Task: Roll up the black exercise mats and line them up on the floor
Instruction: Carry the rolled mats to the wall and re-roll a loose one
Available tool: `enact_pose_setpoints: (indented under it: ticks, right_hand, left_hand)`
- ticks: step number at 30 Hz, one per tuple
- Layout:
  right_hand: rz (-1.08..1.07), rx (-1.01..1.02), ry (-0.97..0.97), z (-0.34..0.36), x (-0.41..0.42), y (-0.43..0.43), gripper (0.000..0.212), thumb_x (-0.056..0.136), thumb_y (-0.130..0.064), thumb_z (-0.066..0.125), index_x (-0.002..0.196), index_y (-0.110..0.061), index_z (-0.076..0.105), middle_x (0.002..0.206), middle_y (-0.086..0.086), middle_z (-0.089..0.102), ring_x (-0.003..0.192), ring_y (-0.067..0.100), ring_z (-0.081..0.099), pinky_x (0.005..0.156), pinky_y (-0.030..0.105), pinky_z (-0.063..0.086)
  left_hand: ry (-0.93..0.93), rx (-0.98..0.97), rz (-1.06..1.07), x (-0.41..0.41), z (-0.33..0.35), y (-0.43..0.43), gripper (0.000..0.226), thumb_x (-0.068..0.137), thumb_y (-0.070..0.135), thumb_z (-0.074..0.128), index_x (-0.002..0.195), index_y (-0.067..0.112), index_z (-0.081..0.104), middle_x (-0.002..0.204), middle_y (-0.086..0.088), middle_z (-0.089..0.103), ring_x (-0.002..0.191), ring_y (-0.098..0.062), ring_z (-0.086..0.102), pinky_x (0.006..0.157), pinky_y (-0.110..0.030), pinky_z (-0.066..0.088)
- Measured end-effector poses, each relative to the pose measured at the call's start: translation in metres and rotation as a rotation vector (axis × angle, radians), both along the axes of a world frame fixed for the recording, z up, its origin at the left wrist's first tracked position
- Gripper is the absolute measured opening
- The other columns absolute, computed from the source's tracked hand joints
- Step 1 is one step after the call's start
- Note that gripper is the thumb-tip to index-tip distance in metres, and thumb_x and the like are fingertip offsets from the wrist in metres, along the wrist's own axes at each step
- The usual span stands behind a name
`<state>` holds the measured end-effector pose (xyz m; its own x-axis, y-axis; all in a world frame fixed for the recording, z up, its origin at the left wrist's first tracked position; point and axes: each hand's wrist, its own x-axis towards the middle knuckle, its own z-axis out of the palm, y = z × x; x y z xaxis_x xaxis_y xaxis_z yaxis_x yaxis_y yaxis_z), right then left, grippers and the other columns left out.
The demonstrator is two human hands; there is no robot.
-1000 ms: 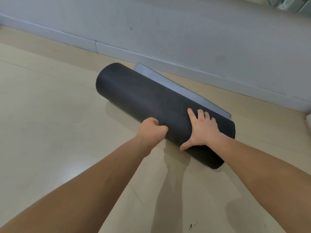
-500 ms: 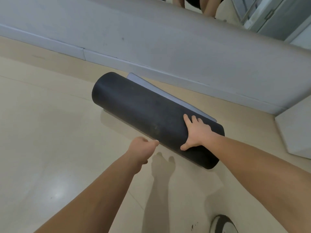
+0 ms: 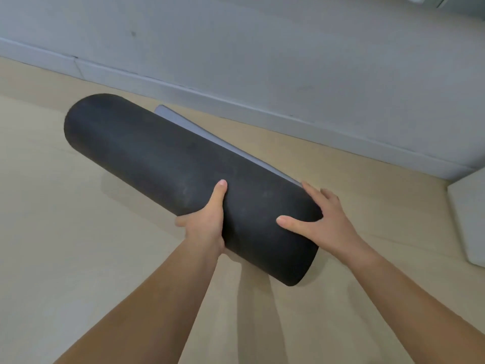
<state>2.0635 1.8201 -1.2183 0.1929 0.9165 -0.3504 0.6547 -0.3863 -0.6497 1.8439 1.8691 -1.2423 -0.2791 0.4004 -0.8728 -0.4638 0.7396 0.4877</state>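
Observation:
A thick rolled black exercise mat (image 3: 168, 164) lies diagonally across the beige floor, its far end at the upper left and its near end at the lower right. A grey flap of its loose end (image 3: 183, 122) sticks out behind the roll. My left hand (image 3: 207, 222) grips the roll from its near underside, thumb up over the black surface. My right hand (image 3: 322, 219) clasps the near end of the roll, with the thumb on top and the fingers wrapped over the far side. The near end looks raised off the floor.
A grey wall with a skirting board (image 3: 236, 101) runs behind the mat. A white block (image 3: 469, 222) stands on the floor at the right edge. Beige floor (image 3: 65, 245) stretches to the left and in front.
My left hand has gone from a loose fist beside the roll to gripping it from below. My right hand slid toward the roll's near end. The roll now appears lifted and closer.

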Motion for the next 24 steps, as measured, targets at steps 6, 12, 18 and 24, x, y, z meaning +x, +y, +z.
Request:
enact_pose_setpoints:
  ticks: [6,12,18,24]
  right_hand:
    - [-0.480,0.118,0.573,-0.041,0.008,-0.023,0.109,0.064,-0.045,0.102,0.149,-0.065,0.035,0.142,-0.032,0.053,0.120,-0.001,0.061,0.102,0.038,0.056]
    - [-0.549,0.084,0.706,-0.044,0.019,-0.011,0.105,0.073,-0.032,0.099,0.153,-0.055,0.035,0.133,-0.027,0.065,0.113,0.003,0.070,0.086,0.036,0.064]
    - [-0.529,0.023,0.725,-0.035,0.038,0.028,0.064,0.078,-0.026,0.096,0.128,-0.040,0.060,0.121,-0.013,0.074,0.089,0.008,0.078,0.059,0.026,0.062]
    - [-0.455,-0.052,0.627,-0.007,0.098,0.088,0.089,0.060,-0.041,0.098,0.138,-0.026,0.057,0.127,-0.002,0.073,0.104,0.021,0.076,0.071,0.034,0.062]
  left_hand:
    - [-0.017,-0.097,-0.117,0.030,0.012,0.045,0.126,0.047,0.066,0.099,0.149,0.029,0.038,0.138,-0.004,0.056,0.119,-0.045,0.055,0.099,-0.078,0.045]
    - [0.036,0.038,-0.166,0.009,-0.001,0.018,0.095,0.078,0.053,0.091,0.147,0.025,0.031,0.135,-0.009,0.051,0.116,-0.040,0.061,0.096,-0.065,0.057]
    - [0.003,0.165,0.007,0.018,-0.012,0.036,0.104,0.065,0.042,0.103,0.140,0.027,0.033,0.129,-0.003,0.056,0.108,-0.036,0.068,0.074,-0.058,0.066]
    - [-0.051,0.183,0.101,0.078,-0.001,0.061,0.110,0.059,0.041,0.106,0.138,0.026,0.032,0.130,-0.005,0.054,0.107,-0.035,0.066,0.078,-0.062,0.065]
